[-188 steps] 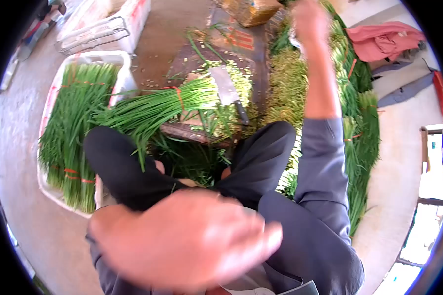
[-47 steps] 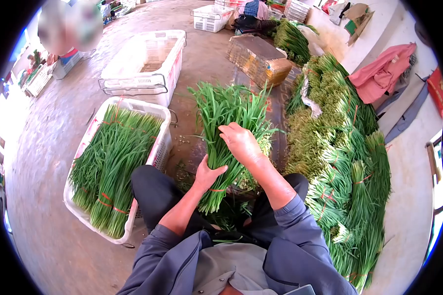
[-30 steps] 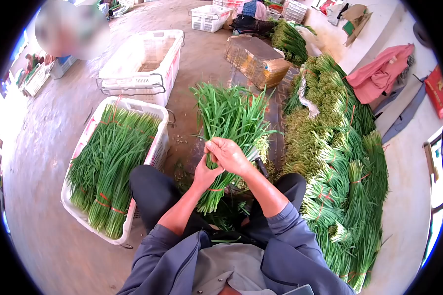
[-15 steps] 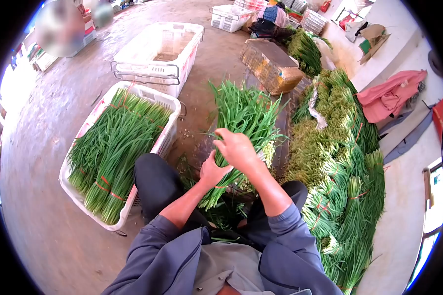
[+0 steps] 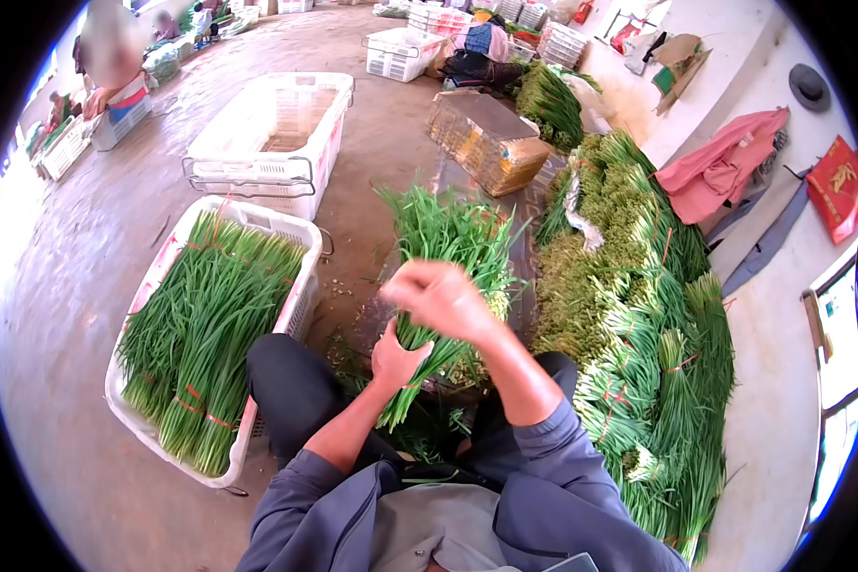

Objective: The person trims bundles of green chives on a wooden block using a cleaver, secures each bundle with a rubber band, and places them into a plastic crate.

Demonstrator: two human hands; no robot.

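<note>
- Presumably to keep the loose bundle of long, flat green leaves (image 5: pixel 446 234) gathered, my left hand (image 5: pixel 398 359) is clamped round its pale stalks, just above a thin orange band (image 5: pixel 411 386).
- The bundle lies in front of me, leafy tops away and stalk ends toward my lap, which likely suits a one-handed hold.
- My right hand (image 5: pixel 437 297) is over the leaves, fingers curled but blurred; I cannot tell whether that grip pinches anything.
- Beside my black-trousered left knee (image 5: pixel 291 381) stands a white plastic crate (image 5: pixel 306 281), its banded green bunches (image 5: pixel 205 324) laid lengthwise, probably to pack close; any lower layers are hidden.
- My right hand and forearm partly cover the bundle and the pale yellow-green trimmings (image 5: pixel 498 305) beyond.
</note>
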